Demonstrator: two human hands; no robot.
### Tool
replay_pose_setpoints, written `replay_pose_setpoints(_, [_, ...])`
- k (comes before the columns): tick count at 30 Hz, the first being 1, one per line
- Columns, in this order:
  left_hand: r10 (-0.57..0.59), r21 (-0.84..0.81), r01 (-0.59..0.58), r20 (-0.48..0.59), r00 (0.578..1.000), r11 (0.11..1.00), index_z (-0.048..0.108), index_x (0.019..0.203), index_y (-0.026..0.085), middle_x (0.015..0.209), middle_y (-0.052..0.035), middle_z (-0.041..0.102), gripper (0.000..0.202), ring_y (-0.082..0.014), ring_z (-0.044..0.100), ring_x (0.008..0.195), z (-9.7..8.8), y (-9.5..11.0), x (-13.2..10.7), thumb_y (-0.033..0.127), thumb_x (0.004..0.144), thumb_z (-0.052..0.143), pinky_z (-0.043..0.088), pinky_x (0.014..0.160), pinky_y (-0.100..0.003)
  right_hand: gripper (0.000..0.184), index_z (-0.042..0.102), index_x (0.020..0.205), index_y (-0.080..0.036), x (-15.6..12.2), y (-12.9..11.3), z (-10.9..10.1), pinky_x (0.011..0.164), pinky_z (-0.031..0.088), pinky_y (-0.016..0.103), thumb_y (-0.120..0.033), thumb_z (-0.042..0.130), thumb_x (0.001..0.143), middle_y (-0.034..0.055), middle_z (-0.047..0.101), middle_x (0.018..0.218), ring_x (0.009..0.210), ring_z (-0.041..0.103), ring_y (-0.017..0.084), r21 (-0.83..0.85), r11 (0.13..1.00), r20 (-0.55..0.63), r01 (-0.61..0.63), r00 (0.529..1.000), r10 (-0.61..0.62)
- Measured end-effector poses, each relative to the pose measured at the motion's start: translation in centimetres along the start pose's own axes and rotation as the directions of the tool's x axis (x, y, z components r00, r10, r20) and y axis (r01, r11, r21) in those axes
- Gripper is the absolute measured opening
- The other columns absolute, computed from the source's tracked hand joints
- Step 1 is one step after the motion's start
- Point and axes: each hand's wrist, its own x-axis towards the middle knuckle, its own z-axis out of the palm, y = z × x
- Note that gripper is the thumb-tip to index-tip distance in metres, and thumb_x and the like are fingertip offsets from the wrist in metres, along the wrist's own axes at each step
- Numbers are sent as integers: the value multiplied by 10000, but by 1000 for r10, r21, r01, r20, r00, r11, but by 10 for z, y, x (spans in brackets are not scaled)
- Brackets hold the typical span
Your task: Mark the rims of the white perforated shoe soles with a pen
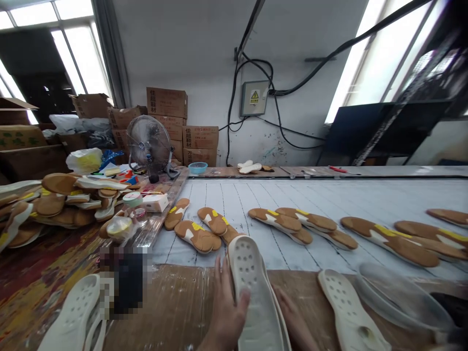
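A white shoe sole (251,287), its heel end dotted with round hollows, stands tilted up in front of me. My left hand (227,309) is closed on its left side, thumb over the rim and fingers along the outer edge. On the other side my right hand (294,319) holds the sole's right edge, partly hidden behind it. A second pale edge shows along that side; whether it is another sole I cannot tell. Another white sole (349,309) lies on the brown board to the right, and a further white sole (75,309) lies at the lower left.
Brown-and-white soles with yellow patches (197,235) rest in groups on the white lined belt (234,192). More are heaped on the left table (44,287), near tape rolls (132,198) and a fan (149,141). A clear plastic bowl (402,297) sits at right.
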Motion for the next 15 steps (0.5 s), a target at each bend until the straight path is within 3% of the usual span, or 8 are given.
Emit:
replay_pose_setpoints(1, [-70,-89,73,36,997,993,217,1377,87,1503,-173,111,846,-282,84,1378,-2,-9,-1,370,713,657,90,1117,-375,398,716,742,-272,-3,7,4,813,490,462,-593,723,506,44,741,798,864,655,325,11,1000,20,3,1000,-4])
replay_pose_setpoints(3, [-236,-341,283,174,956,897,197,1383,120,1418,-198,347,881,-316,345,1290,-11,-20,-5,372,693,684,280,1052,-410,407,724,740,-305,-9,15,15,836,481,436,-604,734,465,35,742,837,902,643,323,36,999,57,7,998,-9])
replay_pose_setpoints(6, [-364,-614,495,336,869,615,523,1176,110,1038,-146,694,495,-303,638,971,-38,-28,-12,318,743,642,407,939,-435,411,710,884,-253,-13,14,30,945,415,431,-475,764,542,52,713,1000,1029,594,299,48,998,117,-35,993,30])
replay_pose_setpoints(8, [-376,-703,548,406,833,454,668,951,68,854,-139,743,309,-298,673,882,-64,-35,-15,301,754,619,398,946,-426,461,687,941,-198,-11,11,37,1000,359,429,-438,772,556,84,683,1077,1096,553,289,56,995,143,-83,987,74])
replay_pose_setpoints(10, [-361,-736,571,454,814,363,720,824,77,790,-133,752,295,-316,656,931,-88,-47,-18,339,712,641,369,976,-418,538,656,995,-177,-8,11,43,1004,354,419,-502,738,575,109,663,1112,1124,533,283,82,987,148,-136,981,123])
replay_pose_setpoints(15, [-335,-767,569,474,814,297,746,815,146,797,-96,757,344,-345,590,1051,-124,-82,-22,427,636,662,313,1016,-450,616,631,1054,-163,-15,21,65,943,424,409,-589,665,610,119,661,1122,1110,549,289,167,949,247,-267,943,222])
